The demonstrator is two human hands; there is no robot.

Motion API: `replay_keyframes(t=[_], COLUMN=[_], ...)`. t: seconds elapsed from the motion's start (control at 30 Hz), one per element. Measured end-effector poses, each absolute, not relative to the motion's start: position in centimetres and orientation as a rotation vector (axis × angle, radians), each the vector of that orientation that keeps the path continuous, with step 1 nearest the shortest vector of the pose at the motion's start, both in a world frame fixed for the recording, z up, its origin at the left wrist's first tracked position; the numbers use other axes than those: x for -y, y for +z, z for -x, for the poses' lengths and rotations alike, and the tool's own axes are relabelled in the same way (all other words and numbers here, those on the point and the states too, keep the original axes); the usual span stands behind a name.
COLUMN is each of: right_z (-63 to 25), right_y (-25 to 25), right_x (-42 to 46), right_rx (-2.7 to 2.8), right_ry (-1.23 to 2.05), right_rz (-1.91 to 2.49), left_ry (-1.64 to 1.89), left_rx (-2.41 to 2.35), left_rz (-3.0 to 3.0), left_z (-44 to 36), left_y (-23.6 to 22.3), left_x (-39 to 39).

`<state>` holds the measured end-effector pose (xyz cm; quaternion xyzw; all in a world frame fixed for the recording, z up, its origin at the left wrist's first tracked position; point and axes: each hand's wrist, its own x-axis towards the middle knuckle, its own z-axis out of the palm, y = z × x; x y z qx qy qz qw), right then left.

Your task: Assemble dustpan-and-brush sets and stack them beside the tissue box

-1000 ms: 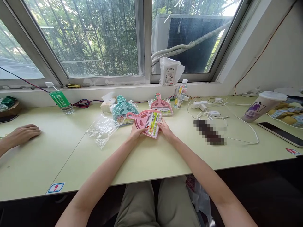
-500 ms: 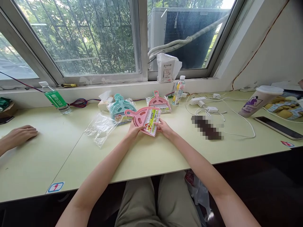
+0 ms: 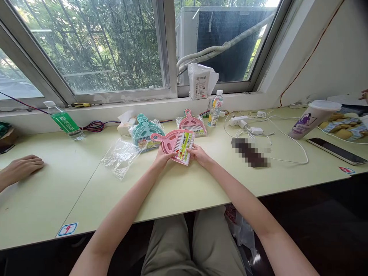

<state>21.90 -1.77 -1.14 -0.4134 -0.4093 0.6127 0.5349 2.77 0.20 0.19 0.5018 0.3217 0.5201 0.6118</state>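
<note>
A pink dustpan and brush set (image 3: 171, 142) with a yellow-green label is held up over the table, its handle pointing left. My left hand (image 3: 163, 156) is closed on its lower left edge. At its right side, my right hand (image 3: 199, 154) grips the edge near the label and white bristles. Behind it lie teal dustpan and brush sets (image 3: 144, 128) in clear wrapping. Farther right is another wrapped pink set (image 3: 191, 122). A crumpled clear plastic bag (image 3: 120, 156) lies on the table left of my left hand.
Another person's hand (image 3: 25, 168) rests on the table at left. A green-labelled bottle (image 3: 64, 120) leans near the sill. A small bottle (image 3: 215, 108), white cables and chargers (image 3: 241, 122), a large cup (image 3: 313, 119) and a phone (image 3: 337, 151) stand or lie to the right.
The view has shifted slightly. Both hands keep their hold on the pink dustpan set, with no clear movement of it.
</note>
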Motion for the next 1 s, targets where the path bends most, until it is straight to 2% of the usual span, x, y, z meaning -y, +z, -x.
replay_keyframes(t=[0.2, 0.3, 0.4, 0.47, 0.6, 0.8, 1.0], right_z=[-22.3, -22.6, -23.0, -23.3, -23.5, -23.4, -23.4], right_y=[-1.2, -0.9, -0.6, -0.5, -0.7, -1.0, -1.2], right_x=[1.7, 1.7, 1.7, 1.7, 1.7, 1.8, 1.7], right_rx=[0.988, 0.983, 0.971, 0.963, 0.939, 0.932, 0.931], right_ry=[1.419, 1.385, 1.342, 1.319, 1.301, 1.299, 1.292], right_rz=[0.948, 0.925, 0.893, 0.886, 0.906, 0.926, 0.964], left_ry=[1.088, 1.268, 1.617, 1.753, 1.685, 1.404, 1.709], left_rx=[-0.815, -1.005, -1.344, -1.726, -2.167, -2.092, -1.756], left_rz=[-1.238, -1.417, -1.758, -1.778, -1.709, -1.659, -1.657], left_z=[-2.3, -1.0, 1.2, 2.6, 4.7, 5.4, 4.8], left_y=[0.8, 2.0, 3.7, 4.4, 3.4, 0.6, 1.4], left_x=[-0.9, -1.3, -1.4, -1.5, -2.5, -4.4, -3.4])
